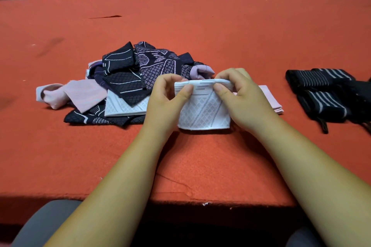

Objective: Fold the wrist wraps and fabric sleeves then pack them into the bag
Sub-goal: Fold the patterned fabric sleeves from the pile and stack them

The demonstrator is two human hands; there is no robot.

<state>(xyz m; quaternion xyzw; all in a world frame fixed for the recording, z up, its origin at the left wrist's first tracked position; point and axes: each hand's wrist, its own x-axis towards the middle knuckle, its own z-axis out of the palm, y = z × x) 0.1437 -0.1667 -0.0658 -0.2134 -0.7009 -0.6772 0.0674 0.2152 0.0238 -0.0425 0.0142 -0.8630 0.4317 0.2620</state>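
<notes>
While the left hand (170, 94) and right hand (239, 94) are pinching the white knitted fabric sleeve's (203, 110) top band on the red felt table (200, 166), it's looking soft and light; the unfolded dark patterned sleeve pile (140, 72) is waiting behind.

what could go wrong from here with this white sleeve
1. The left hand and right hand pinch only the top edge of the white sleeve; a slipped grip could leave the fold crooked.
2. The loose pile lies close beside the left hand, so the sleeve might get mixed into it.
</notes>
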